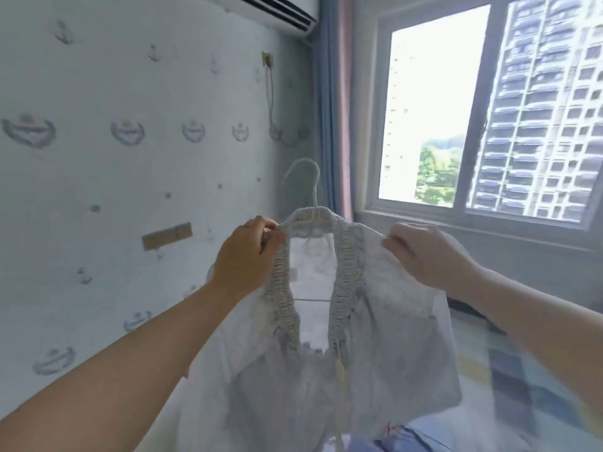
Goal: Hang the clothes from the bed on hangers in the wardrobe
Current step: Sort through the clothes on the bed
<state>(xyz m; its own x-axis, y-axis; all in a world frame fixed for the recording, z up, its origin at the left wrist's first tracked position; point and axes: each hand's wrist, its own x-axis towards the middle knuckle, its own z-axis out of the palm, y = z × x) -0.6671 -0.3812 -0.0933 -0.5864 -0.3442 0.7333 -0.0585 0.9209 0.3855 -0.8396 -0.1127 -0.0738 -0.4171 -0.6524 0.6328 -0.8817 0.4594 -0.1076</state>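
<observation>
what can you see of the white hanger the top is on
The hanger is thin and white, plastic by its look, upright in mid-air, hook uppermost. Its shoulders are hidden under the white top; the bottom bar shows through the neck opening. The left hand and right hand pinch fabric at each shoulder.

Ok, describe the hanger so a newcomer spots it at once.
Start at the window on the right. Left of it, mid-frame, a white top is held up. The hanger is inside it, its thin white hook rising above the ruched neckline, unlike anything nearby.
</observation>
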